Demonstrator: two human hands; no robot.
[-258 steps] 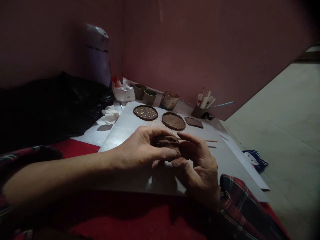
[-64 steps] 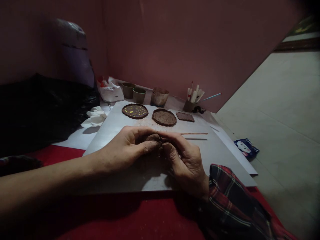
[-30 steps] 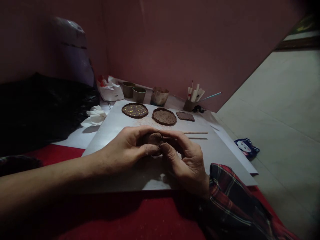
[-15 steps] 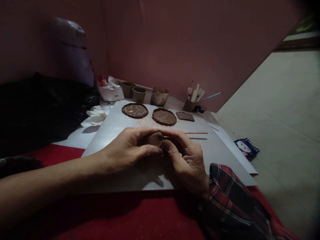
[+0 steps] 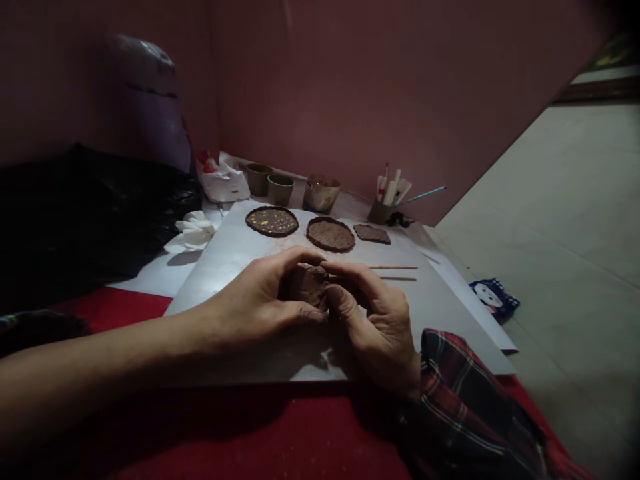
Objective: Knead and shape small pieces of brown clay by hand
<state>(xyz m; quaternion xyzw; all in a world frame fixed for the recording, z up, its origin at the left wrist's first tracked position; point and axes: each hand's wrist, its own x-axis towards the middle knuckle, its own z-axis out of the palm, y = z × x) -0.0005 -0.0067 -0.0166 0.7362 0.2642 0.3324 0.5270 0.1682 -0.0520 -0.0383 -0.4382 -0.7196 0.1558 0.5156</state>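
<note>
A lump of brown clay (image 5: 309, 285) is held between both hands above a pale board (image 5: 220, 267). My left hand (image 5: 265, 290) curls round its left side, thumb below and fingers over the top. On the right side, the thumb and fingers of my right hand (image 5: 370, 310) press against the clay. Clay smears both thumbs. Just behind the hands lies a thin wooden stick (image 5: 395, 268). Farther back on the board are a round clay disc with yellow specks (image 5: 271, 221), a plain round clay disc with a raised rim (image 5: 330, 235) and a small rectangular clay slab (image 5: 372, 233).
Along the wall stand two cups (image 5: 281, 190), a clay-smeared container (image 5: 321, 193) and a holder with brushes and sticks (image 5: 381, 211). Crumpled white tissue (image 5: 193, 232) and a black plastic bag (image 5: 90, 213) are at left. Red cloth (image 5: 280, 427) covers the near edge; a dark blue pouch (image 5: 494, 298) lies right.
The clay lump has turned in my hands, and more of its surface shows. My left fingers have lifted slightly and the left thumb is a little lower.
</note>
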